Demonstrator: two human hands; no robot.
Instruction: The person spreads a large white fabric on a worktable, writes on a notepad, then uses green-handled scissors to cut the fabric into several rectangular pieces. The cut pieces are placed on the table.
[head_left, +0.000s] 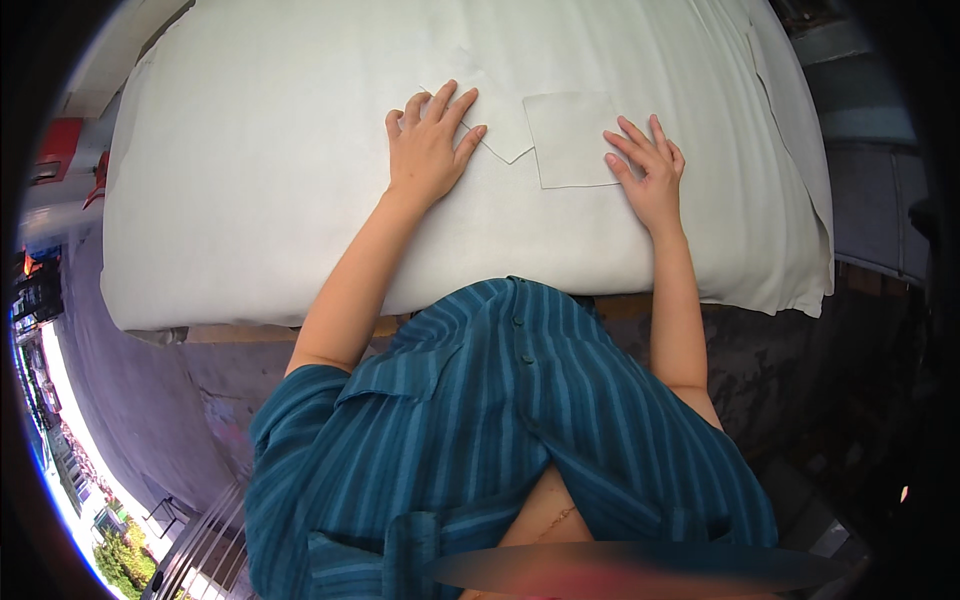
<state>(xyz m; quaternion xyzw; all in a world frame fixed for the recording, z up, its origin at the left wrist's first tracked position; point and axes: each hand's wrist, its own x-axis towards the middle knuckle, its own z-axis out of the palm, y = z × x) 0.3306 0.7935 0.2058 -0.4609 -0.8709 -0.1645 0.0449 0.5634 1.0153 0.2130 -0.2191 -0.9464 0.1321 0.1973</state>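
Observation:
Two thin white pieces, paper or fabric, lie flat on a white cloth covering a table. The left piece is turned so that one corner points toward me. My left hand rests on its left side with fingers spread, covering part of it. Square in shape, the right piece lies with its left edge against or over the other one; I cannot tell which. At its right edge, my right hand has its fingers apart, with the fingertips and thumb on or just above it. Neither hand grips anything.
The white cloth has soft folds, more of them at the right, and hangs over the table's near edge by my body. Something red is beyond the table's left side. A grey floor shows at the lower left.

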